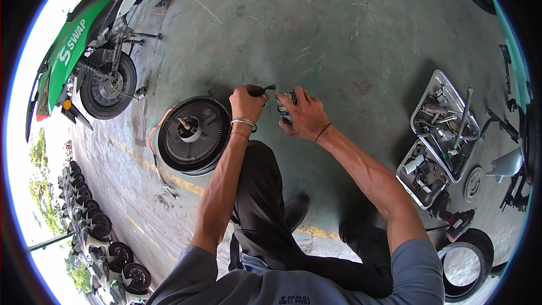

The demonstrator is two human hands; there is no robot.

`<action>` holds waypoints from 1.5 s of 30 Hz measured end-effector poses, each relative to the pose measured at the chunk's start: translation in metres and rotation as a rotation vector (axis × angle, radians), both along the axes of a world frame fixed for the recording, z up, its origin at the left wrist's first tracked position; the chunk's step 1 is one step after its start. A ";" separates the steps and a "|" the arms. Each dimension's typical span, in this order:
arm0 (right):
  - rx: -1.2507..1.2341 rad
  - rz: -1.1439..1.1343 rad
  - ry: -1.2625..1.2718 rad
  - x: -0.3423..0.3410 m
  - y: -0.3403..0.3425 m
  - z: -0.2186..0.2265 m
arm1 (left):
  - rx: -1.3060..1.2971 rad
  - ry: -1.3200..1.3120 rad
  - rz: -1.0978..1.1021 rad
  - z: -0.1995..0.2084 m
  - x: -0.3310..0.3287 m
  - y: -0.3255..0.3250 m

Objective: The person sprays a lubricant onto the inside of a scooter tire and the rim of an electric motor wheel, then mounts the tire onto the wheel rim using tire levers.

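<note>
My left hand (pixel 247 103), with a metal bangle at its wrist, pinches a small dark part (pixel 271 87) whose tip sticks out to the right; its exact kind is too small to tell. Close beside it, my right hand (pixel 307 116) is wrapped round a spray can (pixel 284 106), with the top near the dark part. A faint pale haze hangs over the floor just beyond both hands. Left of my left forearm lies a round black wheel hub motor (pixel 210 146), its axle pointing up and an orange cable (pixel 151 146) trailing from it.
At the far left stands a green scooter (pixel 73 51). Right of me are two metal trays (pixel 424 97) with tools, a power drill (pixel 458 225), a perforated disc (pixel 473 184) and a black ring (pixel 480 277). More scooters (pixel 93 220) line the lower left.
</note>
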State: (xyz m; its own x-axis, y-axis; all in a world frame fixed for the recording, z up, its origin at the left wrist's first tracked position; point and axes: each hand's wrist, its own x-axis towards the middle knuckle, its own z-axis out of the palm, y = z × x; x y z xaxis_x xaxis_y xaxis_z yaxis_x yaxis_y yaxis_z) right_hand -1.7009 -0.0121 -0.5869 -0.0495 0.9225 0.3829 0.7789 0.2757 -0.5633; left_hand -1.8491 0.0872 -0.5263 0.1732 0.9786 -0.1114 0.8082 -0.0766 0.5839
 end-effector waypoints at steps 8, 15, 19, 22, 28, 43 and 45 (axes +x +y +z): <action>0.034 0.038 -0.016 0.003 -0.004 -0.002 | -0.057 -0.025 0.018 -0.006 0.003 0.002; 0.044 0.018 -0.006 0.007 -0.004 0.002 | 0.006 0.021 -0.034 -0.007 0.003 0.001; 0.095 0.043 -0.023 0.008 -0.006 0.000 | -0.045 -0.024 -0.005 -0.006 0.008 0.002; 0.044 0.048 -0.039 0.008 -0.006 -0.002 | -0.058 -0.023 -0.007 -0.004 0.011 0.000; 0.004 -0.013 -0.007 0.014 -0.012 -0.003 | -0.044 -0.033 -0.008 -0.005 0.010 -0.001; -0.008 -0.024 0.048 0.020 -0.010 0.000 | -0.200 -0.193 -0.067 -0.003 0.015 -0.004; 0.056 -0.026 0.056 0.021 -0.009 0.002 | -0.199 -0.185 -0.081 -0.007 0.013 -0.002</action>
State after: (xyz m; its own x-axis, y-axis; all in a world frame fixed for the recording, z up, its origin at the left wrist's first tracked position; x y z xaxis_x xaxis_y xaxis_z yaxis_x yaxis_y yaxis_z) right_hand -1.6796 -0.0211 -0.5851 -0.0030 0.9001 0.4356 0.7536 0.2884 -0.5907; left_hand -1.8358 0.0856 -0.5335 0.2850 0.9228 -0.2594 0.6826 -0.0055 0.7308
